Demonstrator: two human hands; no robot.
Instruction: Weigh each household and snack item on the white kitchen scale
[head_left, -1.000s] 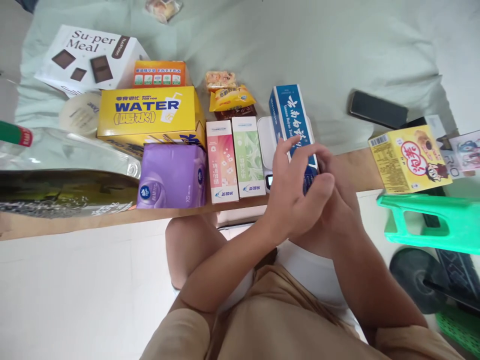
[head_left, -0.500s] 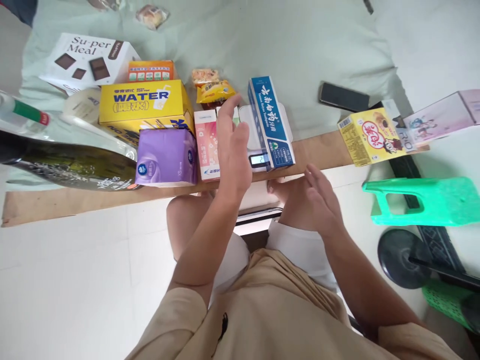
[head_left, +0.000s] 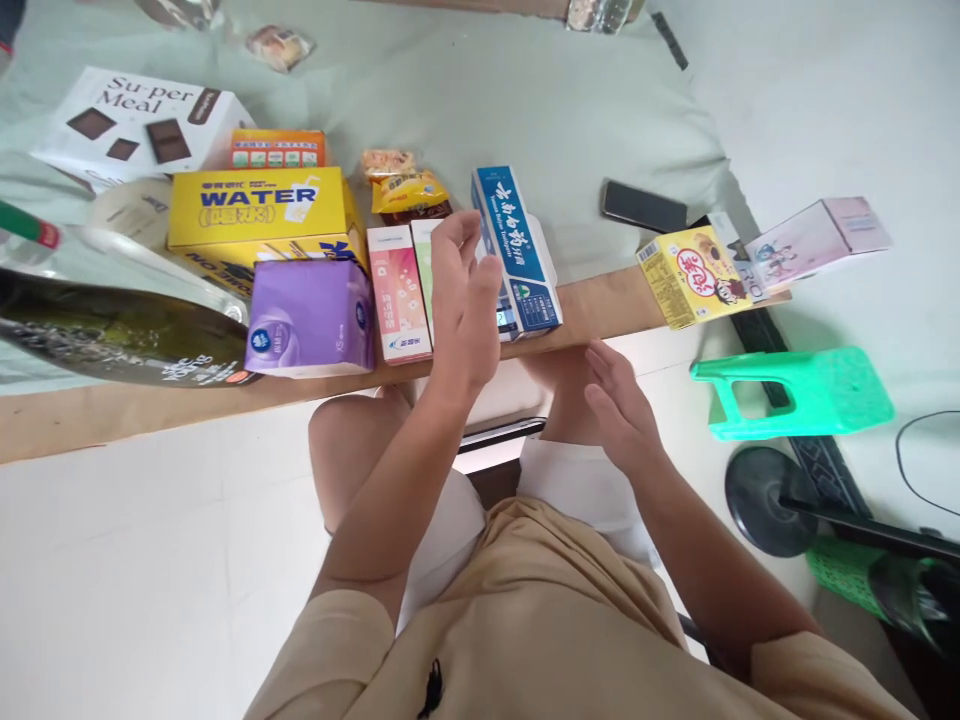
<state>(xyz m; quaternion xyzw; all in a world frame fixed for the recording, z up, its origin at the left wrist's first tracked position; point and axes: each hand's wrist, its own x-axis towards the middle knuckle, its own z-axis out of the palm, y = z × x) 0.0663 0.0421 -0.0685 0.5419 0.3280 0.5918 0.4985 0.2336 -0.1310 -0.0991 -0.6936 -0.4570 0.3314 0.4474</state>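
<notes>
My left hand [head_left: 469,310] hovers over the front of the table with nothing in it, its fingers stretched out and a little bent. Behind it, partly hidden, stand a green-fronted box [head_left: 422,250] and a blue toothpaste box [head_left: 516,245]. The toothpaste box lies across a white scale [head_left: 545,258] with a small lit display. A pink-and-white box [head_left: 397,290] is just left of that hand. Off the table's front edge, above my right thigh, my right hand [head_left: 624,415] is empty, thumb and fingers apart.
Left stand a purple tissue pack [head_left: 311,320], yellow WATER box [head_left: 259,210], white Su-per Meal box [head_left: 142,125] and dark green bottle [head_left: 120,330]. Right are a phone [head_left: 643,205], yellow snack box [head_left: 694,278] and pink box [head_left: 817,245]. A green stool [head_left: 847,390] is on the floor.
The view has shifted, so the things on the table appear further left. My left hand's fingers are more bent than before. Both hands stay empty.
</notes>
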